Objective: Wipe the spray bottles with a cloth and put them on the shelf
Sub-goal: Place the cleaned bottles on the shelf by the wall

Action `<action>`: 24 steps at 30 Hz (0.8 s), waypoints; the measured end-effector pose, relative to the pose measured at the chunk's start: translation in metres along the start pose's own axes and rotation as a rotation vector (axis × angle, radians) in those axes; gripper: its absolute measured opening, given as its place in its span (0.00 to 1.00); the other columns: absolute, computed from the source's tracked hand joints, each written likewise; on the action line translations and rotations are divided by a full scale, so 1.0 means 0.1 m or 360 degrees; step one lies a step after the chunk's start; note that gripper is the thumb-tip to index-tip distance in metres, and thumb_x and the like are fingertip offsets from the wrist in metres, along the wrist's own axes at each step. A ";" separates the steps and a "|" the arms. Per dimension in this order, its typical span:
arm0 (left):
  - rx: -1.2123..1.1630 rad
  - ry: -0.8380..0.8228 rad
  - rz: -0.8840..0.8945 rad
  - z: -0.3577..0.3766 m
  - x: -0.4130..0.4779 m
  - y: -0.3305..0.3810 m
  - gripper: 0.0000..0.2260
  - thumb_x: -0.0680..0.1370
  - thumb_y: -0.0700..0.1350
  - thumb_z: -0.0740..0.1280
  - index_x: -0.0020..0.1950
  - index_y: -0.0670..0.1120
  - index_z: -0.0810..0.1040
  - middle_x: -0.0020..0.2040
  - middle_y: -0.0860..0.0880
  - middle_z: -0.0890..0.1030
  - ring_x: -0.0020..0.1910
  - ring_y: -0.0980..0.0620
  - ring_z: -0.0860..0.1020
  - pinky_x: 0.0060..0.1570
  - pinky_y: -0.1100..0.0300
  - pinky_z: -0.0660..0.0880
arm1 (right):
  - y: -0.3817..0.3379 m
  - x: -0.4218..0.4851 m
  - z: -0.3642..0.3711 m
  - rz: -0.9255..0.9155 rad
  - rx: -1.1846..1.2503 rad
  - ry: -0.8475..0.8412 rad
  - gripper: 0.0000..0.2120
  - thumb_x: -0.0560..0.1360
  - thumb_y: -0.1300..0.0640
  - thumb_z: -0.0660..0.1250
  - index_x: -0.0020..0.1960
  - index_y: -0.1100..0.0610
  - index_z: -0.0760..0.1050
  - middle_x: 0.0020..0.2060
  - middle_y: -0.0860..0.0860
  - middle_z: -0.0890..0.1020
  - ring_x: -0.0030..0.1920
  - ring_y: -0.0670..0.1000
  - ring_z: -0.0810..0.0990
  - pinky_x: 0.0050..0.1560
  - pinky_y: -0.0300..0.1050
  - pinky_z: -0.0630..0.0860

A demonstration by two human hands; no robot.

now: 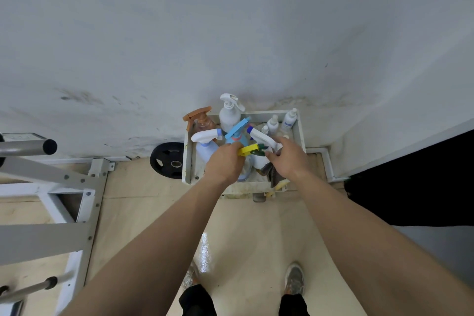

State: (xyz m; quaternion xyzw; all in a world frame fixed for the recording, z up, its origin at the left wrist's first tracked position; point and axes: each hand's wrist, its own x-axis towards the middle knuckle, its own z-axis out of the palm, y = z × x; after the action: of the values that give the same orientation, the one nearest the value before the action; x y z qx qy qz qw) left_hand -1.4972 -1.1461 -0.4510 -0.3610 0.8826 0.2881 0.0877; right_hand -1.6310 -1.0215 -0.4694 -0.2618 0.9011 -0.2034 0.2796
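Low white metal shelf (300, 133) on the floor, set against the pale wall (230, 33), carrying the bottles. Back left corner: brown spray bottle with an orange trigger head (201, 120). Just beside it on the back edge: tall white spray bottle with a plain white trigger head (229, 113). Left edge: pale blue spray bottle with a white trigger head (205, 142). Middle: blue spray bottle with a sky-blue trigger head (237, 132). Back right corner: three small white pump bottles (273, 122), upright and close together. Front middle: clear spray bottle with a yellow trigger head (247, 150), the person's left hand (225, 161) curled round its neck in a closed grip. To its right: white spray bottle with a blue-tipped white trigger head (260, 136), nozzle pointing toward the back left, its neck under the right hand (288, 159). That hand clutches a dark grey-brown cloth (272, 174), which hangs below the palm over the front right part of the shelf; whether its fingers also grip the bottle cannot be told. Front edge: yellow item (280, 184), partly hidden. Off the shelf: black weight plate (166, 160) leaning on the wall just beside the left edge; grey metal rack (51, 187) well apart to the left
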 end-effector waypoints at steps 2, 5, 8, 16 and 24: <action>-0.0027 0.0006 -0.0016 0.00 -0.05 -0.01 0.10 0.83 0.44 0.63 0.62 0.43 0.77 0.56 0.41 0.82 0.52 0.45 0.79 0.53 0.54 0.77 | 0.06 -0.07 -0.02 0.0067 0.0029 -0.0015 0.22 0.78 0.44 0.68 0.69 0.49 0.71 0.55 0.51 0.82 0.56 0.57 0.80 0.54 0.54 0.79; -0.0087 0.0061 -0.0045 -0.02 -0.16 -0.03 0.17 0.83 0.44 0.64 0.72 0.43 0.72 0.67 0.42 0.77 0.61 0.42 0.77 0.59 0.51 0.75 | 0.15 -0.18 -0.05 0.0148 0.0114 -0.0011 0.25 0.77 0.45 0.69 0.72 0.50 0.70 0.59 0.51 0.82 0.59 0.57 0.79 0.59 0.54 0.77; -0.0179 0.0206 -0.0099 -0.07 -0.35 -0.07 0.20 0.82 0.46 0.65 0.74 0.45 0.70 0.71 0.43 0.73 0.64 0.43 0.75 0.58 0.53 0.73 | 0.20 -0.33 -0.11 0.0171 0.0275 0.0012 0.23 0.77 0.46 0.70 0.70 0.51 0.73 0.56 0.50 0.83 0.57 0.55 0.80 0.59 0.51 0.77; -0.1002 -0.0299 -0.0070 0.11 -0.99 0.25 0.13 0.80 0.49 0.71 0.64 0.50 0.79 0.55 0.52 0.82 0.53 0.52 0.80 0.51 0.59 0.76 | 0.28 -0.99 -0.46 -0.0067 0.0942 0.0017 0.15 0.74 0.51 0.77 0.59 0.53 0.81 0.46 0.47 0.83 0.50 0.47 0.82 0.50 0.37 0.74; -0.1306 -0.0338 0.0176 0.20 -1.18 0.96 0.02 0.80 0.40 0.71 0.50 0.44 0.80 0.47 0.38 0.84 0.43 0.48 0.82 0.40 0.62 0.81 | 0.73 -1.37 -0.80 -0.0169 0.1062 -0.0145 0.24 0.67 0.52 0.82 0.61 0.50 0.81 0.53 0.46 0.85 0.58 0.45 0.82 0.59 0.40 0.77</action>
State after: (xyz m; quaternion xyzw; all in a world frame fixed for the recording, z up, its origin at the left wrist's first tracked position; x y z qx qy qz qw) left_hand -1.4787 -1.0098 -0.3819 -0.2865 0.6989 0.6553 0.0115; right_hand -1.6099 -0.8665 -0.3916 -0.2112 0.7565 -0.4895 0.3788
